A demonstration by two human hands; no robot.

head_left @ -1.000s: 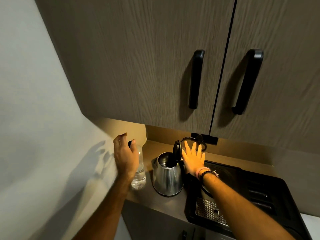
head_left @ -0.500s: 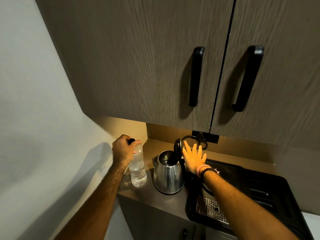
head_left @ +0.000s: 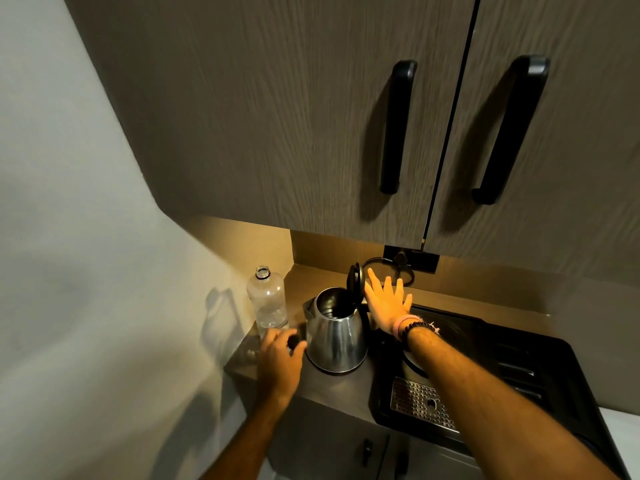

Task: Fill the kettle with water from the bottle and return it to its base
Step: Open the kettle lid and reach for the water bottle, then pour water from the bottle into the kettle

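Observation:
A steel kettle (head_left: 337,336) stands on the counter with its black lid (head_left: 355,282) flipped up. To its left a clear plastic water bottle (head_left: 267,299) stands upright with its neck uncapped. My left hand (head_left: 278,363) is low in front of the bottle, fingers pinched on the small dark bottle cap (head_left: 294,340). My right hand (head_left: 388,303) is spread flat and open just right of the kettle's lid, holding nothing. The kettle's round base (head_left: 414,360) lies on the black tray, partly hidden by my right forearm.
A black tray (head_left: 540,372) with a perforated metal drip grate (head_left: 420,403) takes up the counter's right part. A coiled cord and wall socket (head_left: 401,259) sit behind the kettle. Overhead cabinets with black handles (head_left: 398,126) hang low. A wall closes the left side.
My left hand took the cap off the bottle's neck and dropped down to the counter in front of the bottle. The right hand stayed spread by the lid.

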